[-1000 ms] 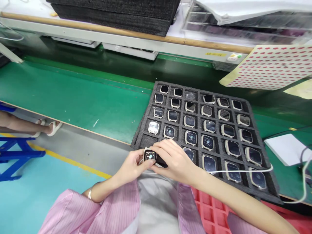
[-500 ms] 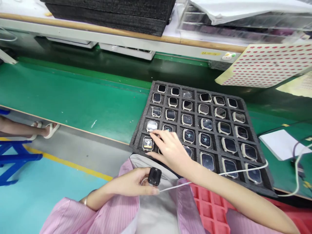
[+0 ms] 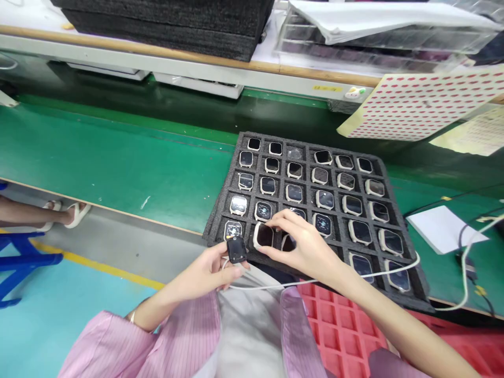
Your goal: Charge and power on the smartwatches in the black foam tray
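Note:
A dark grey foam tray (image 3: 281, 202) holds rows of square watch bodies, mostly with dark screens. Near its front-left corner, my right hand (image 3: 301, 239) grips a watch (image 3: 263, 236) between thumb and fingers, its dark screen tilted. My left hand (image 3: 214, 269) holds a small black square device (image 3: 237, 249) with a white cable (image 3: 271, 286) running from it to the right, under my right forearm. Just behind the black device, a watch with a lit screen (image 3: 233, 229) sits in the front-left compartment. Another lit watch (image 3: 263, 211) lies in the row behind.
The tray rests on a green bench (image 3: 98, 173). A white pad (image 3: 443, 229) and cables lie at right. Red trays (image 3: 334, 320) are below. Black foam blocks (image 3: 165, 26) and clear trays (image 3: 354, 47) stand on the shelf. A person's leg (image 3: 31, 211) shows at far left.
My right hand has moved from the front-left watch to the one at its right and gripped it. My left hand has raised the black device towards the tray's front-left corner.

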`<state>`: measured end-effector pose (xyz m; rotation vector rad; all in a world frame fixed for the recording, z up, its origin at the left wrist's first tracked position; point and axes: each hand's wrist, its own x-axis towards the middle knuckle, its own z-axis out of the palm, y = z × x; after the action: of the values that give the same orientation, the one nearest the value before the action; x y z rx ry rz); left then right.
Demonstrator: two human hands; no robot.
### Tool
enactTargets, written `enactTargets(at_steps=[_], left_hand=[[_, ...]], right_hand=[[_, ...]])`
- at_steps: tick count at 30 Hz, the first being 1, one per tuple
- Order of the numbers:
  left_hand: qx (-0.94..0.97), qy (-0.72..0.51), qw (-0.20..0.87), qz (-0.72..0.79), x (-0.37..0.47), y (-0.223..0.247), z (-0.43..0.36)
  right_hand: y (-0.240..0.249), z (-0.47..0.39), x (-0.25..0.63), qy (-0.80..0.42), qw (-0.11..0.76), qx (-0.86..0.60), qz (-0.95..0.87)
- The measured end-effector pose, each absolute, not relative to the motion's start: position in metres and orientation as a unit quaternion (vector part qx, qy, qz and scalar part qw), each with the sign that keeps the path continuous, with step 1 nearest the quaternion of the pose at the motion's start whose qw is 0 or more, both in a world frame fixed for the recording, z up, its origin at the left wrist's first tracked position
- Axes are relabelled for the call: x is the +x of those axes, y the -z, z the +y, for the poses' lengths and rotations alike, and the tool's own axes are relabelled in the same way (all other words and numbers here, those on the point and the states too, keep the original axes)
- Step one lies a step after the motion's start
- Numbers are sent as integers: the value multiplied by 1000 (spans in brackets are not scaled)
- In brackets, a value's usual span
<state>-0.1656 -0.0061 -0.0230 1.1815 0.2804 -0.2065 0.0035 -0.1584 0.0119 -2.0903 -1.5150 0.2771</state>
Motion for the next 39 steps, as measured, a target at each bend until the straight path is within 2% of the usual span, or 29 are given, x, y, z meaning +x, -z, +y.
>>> enactTargets(at_steps=[3, 9, 15, 23, 39], left_hand=[[563, 107, 811, 119, -162, 21, -7], [612, 100, 773, 137, -152, 24, -16], [607, 56, 773, 177, -144, 26, -24], [606, 6, 779, 161, -145, 24, -24], [611, 30, 774, 160, -146, 26, -22]], right_hand=[[-21, -162, -5, -109, 348, -728, -580], [-7, -159, -21, -72, 286, -700, -651], [4, -159, -14, -78, 313, -691, -647], [16, -158, -19, -84, 390, -663, -633], [17, -161, -22, -62, 376, -673, -634]])
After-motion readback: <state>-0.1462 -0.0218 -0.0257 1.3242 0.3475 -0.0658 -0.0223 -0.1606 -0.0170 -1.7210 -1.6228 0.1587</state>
